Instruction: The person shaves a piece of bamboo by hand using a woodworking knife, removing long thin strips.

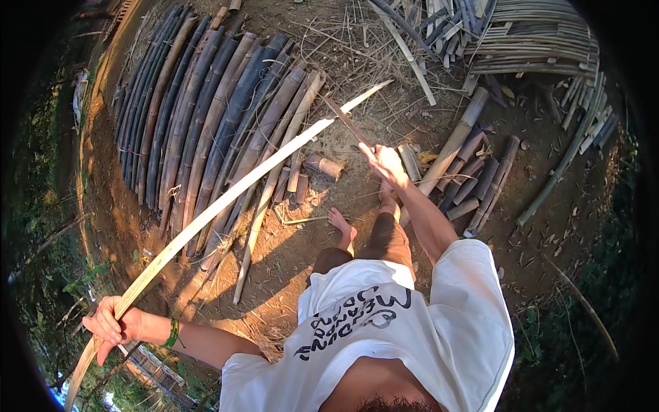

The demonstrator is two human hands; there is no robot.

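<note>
1. Left hand (113, 321): fingers curled round the pale bamboo strip (226, 196), toward its lower-left end.
2. Right hand (386, 165): closed on a narrow brown blade (351, 127), crossing the strip near its far end; contact unclear.
3. Strip slants over the bamboo poles (206, 123).
4. Judged light, springy, probably sharp-edged; best gripped by broad faces, well clear of blade.

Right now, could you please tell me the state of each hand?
Left hand: closed around the long, pale, split bamboo strip.
Right hand: closed, holding the long, narrow, brown blade-like tool.
</note>
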